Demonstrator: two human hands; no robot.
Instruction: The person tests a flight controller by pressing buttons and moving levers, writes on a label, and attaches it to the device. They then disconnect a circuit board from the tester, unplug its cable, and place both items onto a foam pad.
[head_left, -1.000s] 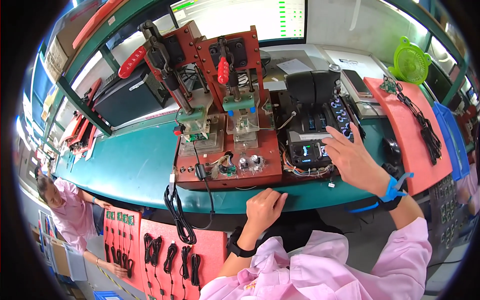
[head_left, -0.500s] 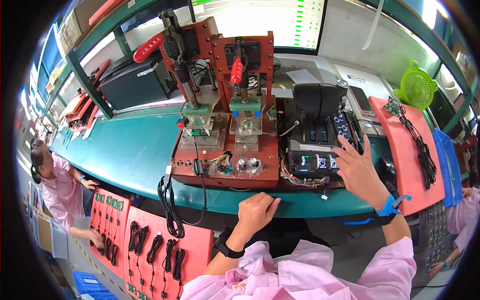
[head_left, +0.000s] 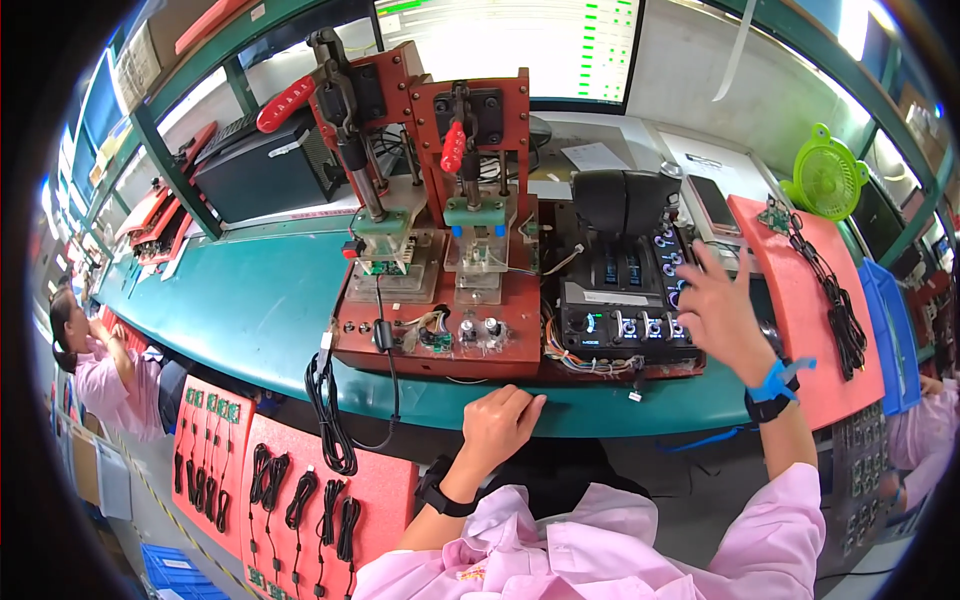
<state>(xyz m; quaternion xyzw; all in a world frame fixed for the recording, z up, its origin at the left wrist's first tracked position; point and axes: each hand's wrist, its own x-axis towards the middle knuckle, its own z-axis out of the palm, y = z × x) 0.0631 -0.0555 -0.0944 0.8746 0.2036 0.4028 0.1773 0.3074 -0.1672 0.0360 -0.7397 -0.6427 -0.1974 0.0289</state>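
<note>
My left hand (head_left: 498, 428) rests at the front edge of the green table, its fingers curled into a loose fist with nothing visible in it. My right hand (head_left: 728, 318) is at the right side of a black control unit (head_left: 620, 290) with a throttle-like lever, knobs and lit switches. Its fingers are spread, the tips close to the right column of knobs; whether they touch one I cannot tell. Left of the unit stands a red test fixture (head_left: 450, 345) with two toggle clamps, red handles and small circuit boards under the clamps. A black cable (head_left: 335, 425) hangs from it over the table edge.
Pink foam sheets (head_left: 275, 450) with coiled cables lie at the lower left; another foam sheet (head_left: 830, 380) with a cable is at the right. A green fan (head_left: 830, 172), a phone (head_left: 712, 205) and a monitor (head_left: 520, 50) stand behind. A co-worker (head_left: 110, 370) is at the left.
My right hand has shifted slightly right along the control unit, fingers still spread. My left hand stays at the table edge. The co-worker at left has drawn a hand back from the foam sheet.
</note>
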